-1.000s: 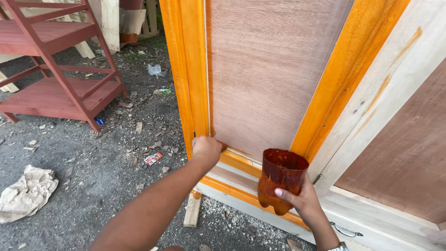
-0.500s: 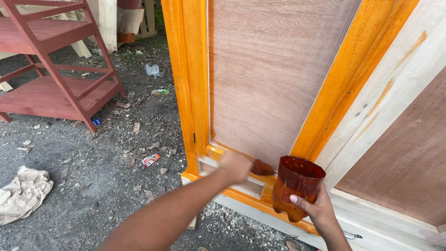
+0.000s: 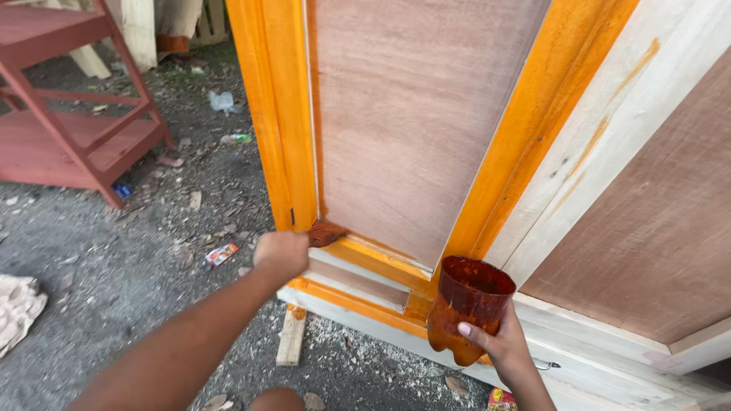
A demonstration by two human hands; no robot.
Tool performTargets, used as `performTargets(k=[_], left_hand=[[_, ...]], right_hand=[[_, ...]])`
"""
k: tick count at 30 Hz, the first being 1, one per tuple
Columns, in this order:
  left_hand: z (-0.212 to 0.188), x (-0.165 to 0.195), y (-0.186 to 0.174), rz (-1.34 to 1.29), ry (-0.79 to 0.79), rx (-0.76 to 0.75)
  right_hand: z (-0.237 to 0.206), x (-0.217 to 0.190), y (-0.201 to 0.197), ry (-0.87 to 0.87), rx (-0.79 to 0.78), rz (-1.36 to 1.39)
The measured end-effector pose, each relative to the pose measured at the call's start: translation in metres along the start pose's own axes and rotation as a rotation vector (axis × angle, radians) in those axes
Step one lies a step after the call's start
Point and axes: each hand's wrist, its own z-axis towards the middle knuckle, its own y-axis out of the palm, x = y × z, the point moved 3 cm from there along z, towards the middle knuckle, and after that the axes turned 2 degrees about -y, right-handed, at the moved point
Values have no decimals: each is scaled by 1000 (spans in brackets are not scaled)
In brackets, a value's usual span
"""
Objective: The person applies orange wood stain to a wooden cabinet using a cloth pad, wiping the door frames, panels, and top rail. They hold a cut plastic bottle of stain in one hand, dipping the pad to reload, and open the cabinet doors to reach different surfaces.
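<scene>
My left hand [image 3: 282, 255] is closed on a small stain-soaked brush [image 3: 326, 233], pressed into the lower left corner of a wooden door [image 3: 274, 129]. The door's frame is coated orange around a brown plywood panel [image 3: 411, 114]. To the right and lower down, my right hand [image 3: 499, 344] grips a cut-off bottle cup [image 3: 468, 303] stained reddish orange, held upright in front of the door's bottom rail [image 3: 365, 303]. What is inside the cup is hidden from view.
A second, unstained pale door [image 3: 609, 152] leans at the right. A red wooden step frame [image 3: 68, 144] stands at the back left on gravel littered with scraps. A small wood block [image 3: 290, 339] props the door, and a crumpled cloth [image 3: 15, 308] lies at the far left.
My left hand slid right along the lower rail, then came back left to the panel's corner. The cup in my right hand shifted slightly to the right.
</scene>
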Motion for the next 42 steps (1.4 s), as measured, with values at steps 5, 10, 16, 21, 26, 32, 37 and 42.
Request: performTargets(k=[5, 10, 16, 21, 26, 32, 37, 42], left_hand=[[-51, 72, 25, -310, 62, -14], [-59, 75, 2, -233, 89, -32], [-18, -5, -40, -41, -62, 53], [0, 3, -13, 60, -18, 52], [-3, 46, 23, 178, 42, 146], [-21, 152, 36, 303, 229, 119], [-39, 234, 36, 302, 449, 230], [-21, 190, 24, 140, 543, 135]], right_hand=[[6, 3, 12, -40, -52, 37], [12, -1, 14, -71, -106, 51], [12, 4, 10, -54, -84, 64], [4, 13, 6, -78, -100, 105], [6, 16, -6, 69, -16, 47], [3, 10, -18, 67, 34, 33], [0, 0, -19, -8, 21, 30], [-6, -11, -25, -24, 13, 18]])
